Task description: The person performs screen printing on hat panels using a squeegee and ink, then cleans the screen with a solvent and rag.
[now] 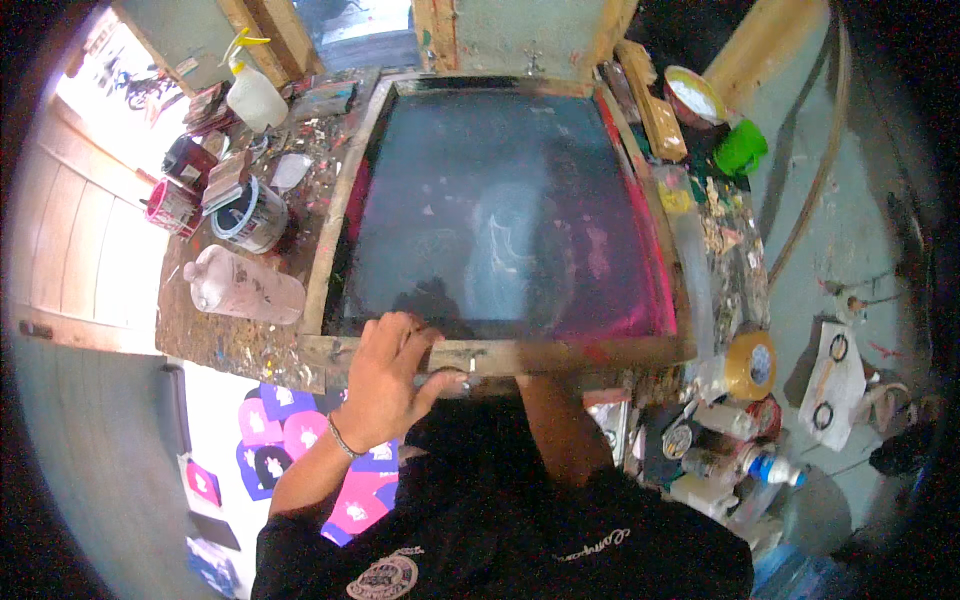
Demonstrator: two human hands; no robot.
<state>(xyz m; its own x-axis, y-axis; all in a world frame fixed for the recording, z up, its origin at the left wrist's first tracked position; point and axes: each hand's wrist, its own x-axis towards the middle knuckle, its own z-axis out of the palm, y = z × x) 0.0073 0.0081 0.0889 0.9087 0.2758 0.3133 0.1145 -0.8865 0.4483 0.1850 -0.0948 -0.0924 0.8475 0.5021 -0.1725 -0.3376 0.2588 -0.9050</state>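
Observation:
A large screen-printing frame (347, 215) lies before me, its wooden rails enclosing a dark, shiny mesh (470, 170) with pink stains along the right side. My left hand (388, 372) grips the near rail left of its middle. Its fingers bend over the top of the wood, and the thumb stretches along the near side. From the lower edge my right forearm reaches up to the same rail, right of the middle. The right hand itself is hidden beneath the frame.
Left on the paint-spattered table (225, 335) stand a spray bottle (256, 98), paint tubs (250, 222) and a lying plastic bottle (250, 287). A green cup (741, 148), a bowl (694, 97) and a tape roll (750, 365) are at the right. Printed pieces (290, 430) lie below left.

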